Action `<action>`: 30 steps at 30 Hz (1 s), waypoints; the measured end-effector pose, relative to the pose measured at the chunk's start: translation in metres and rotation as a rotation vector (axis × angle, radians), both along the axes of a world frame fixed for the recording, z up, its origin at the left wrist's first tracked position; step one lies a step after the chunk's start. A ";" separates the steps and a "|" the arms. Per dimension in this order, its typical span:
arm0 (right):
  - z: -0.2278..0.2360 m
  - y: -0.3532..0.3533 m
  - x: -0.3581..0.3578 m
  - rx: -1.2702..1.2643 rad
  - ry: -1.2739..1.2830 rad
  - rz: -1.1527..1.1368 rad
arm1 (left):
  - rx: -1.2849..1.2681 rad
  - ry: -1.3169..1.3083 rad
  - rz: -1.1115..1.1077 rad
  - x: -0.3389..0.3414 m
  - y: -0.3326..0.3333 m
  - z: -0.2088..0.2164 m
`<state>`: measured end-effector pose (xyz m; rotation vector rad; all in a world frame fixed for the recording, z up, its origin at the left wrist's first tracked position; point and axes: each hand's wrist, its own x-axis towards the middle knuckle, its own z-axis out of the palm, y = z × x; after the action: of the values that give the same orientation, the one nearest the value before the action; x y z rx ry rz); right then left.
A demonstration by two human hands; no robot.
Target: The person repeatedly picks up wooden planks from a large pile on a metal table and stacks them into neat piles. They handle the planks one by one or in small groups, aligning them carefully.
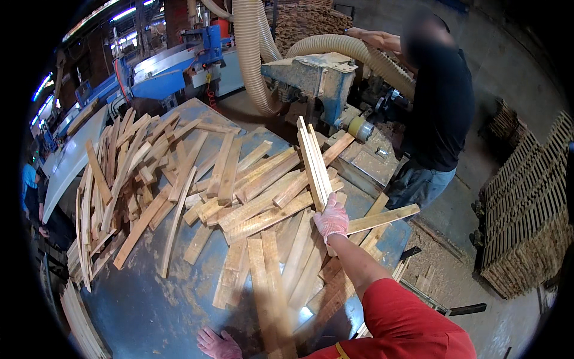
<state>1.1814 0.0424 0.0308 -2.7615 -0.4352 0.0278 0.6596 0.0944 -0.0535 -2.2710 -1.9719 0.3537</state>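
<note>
My right hand (332, 221), in a pinkish work glove, is closed around the lower part of a few narrow wooden slats (313, 158). They are held together lengthwise, tilted up and away from me over the pile. My left hand (219, 345), gloved too, rests low on the blue-grey metal table (149, 305) with its fingers apart and nothing in them. Just right of it lie two long boards (269, 299), pointing away from me. Loose wooden strips (257, 218) lie crisscrossed in a heap across the middle of the table.
More strips are heaped at the left (119, 173). Behind the table stands a dusty blue machine (326, 78) with ribbed hoses (248, 54). A co-worker in black (442, 102) stands beside it, one arm stretched out. Stacked slats (526, 227) stand on the floor at right. Another person (30, 191) is far left.
</note>
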 end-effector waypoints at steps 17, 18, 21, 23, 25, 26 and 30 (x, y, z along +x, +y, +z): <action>0.003 -0.006 0.005 0.067 0.056 0.017 | 0.036 -0.024 -0.026 -0.004 -0.006 -0.007; 0.002 -0.012 0.014 0.103 0.078 0.027 | -0.053 -0.090 0.028 0.003 -0.005 -0.001; 0.018 -0.021 0.028 0.326 0.229 0.095 | -0.171 -0.214 0.153 0.009 -0.001 0.017; 0.032 -0.030 0.025 0.406 0.296 0.104 | -0.087 -0.215 0.150 -0.005 -0.001 -0.010; 0.049 -0.058 0.021 0.397 0.273 0.033 | -0.048 -0.219 0.099 -0.006 0.003 -0.028; 0.053 -0.070 0.022 0.358 0.224 0.021 | -0.022 -0.225 0.078 -0.006 0.002 -0.028; 0.067 -0.114 0.037 0.094 -0.020 -0.003 | -0.085 -0.144 0.111 0.005 0.002 -0.005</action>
<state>1.2181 -0.0716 0.0973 -2.6719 -0.4272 -0.0209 0.6648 0.0968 -0.0584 -2.3027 -2.2000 0.2980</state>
